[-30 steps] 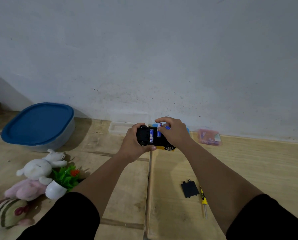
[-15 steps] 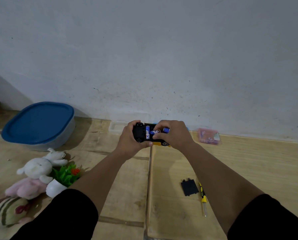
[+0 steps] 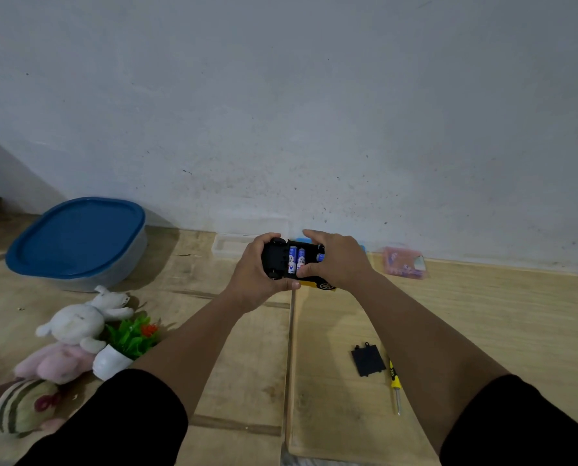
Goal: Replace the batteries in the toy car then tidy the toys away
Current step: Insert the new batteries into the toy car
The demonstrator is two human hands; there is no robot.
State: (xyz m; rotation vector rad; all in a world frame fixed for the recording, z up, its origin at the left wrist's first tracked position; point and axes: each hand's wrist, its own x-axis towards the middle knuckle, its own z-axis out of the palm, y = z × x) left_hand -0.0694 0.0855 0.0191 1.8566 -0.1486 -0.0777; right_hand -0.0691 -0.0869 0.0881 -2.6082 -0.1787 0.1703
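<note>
I hold the toy car (image 3: 275, 258) upside down above the wooden floor, black underside up, yellow body and one wheel showing below. Two blue and white batteries (image 3: 296, 260) lie side by side in its open compartment. My left hand (image 3: 255, 275) grips the car's left end. My right hand (image 3: 336, 258) covers the right end, thumb against the batteries, with a third blue battery partly visible under its fingers. The black battery cover (image 3: 367, 359) lies on the floor at the lower right, beside a yellow-handled screwdriver (image 3: 394, 385).
A grey tub with a blue lid (image 3: 77, 238) stands at the left by the wall. Plush toys (image 3: 75, 322) and a small potted plastic plant (image 3: 127, 344) lie at the lower left. A clear box (image 3: 235, 243) and a pink packet (image 3: 404, 262) sit along the wall.
The car was lifted slightly toward the wall and brought back. My right hand's fingers shifted over the compartment, and two batteries now lie seated side by side.
</note>
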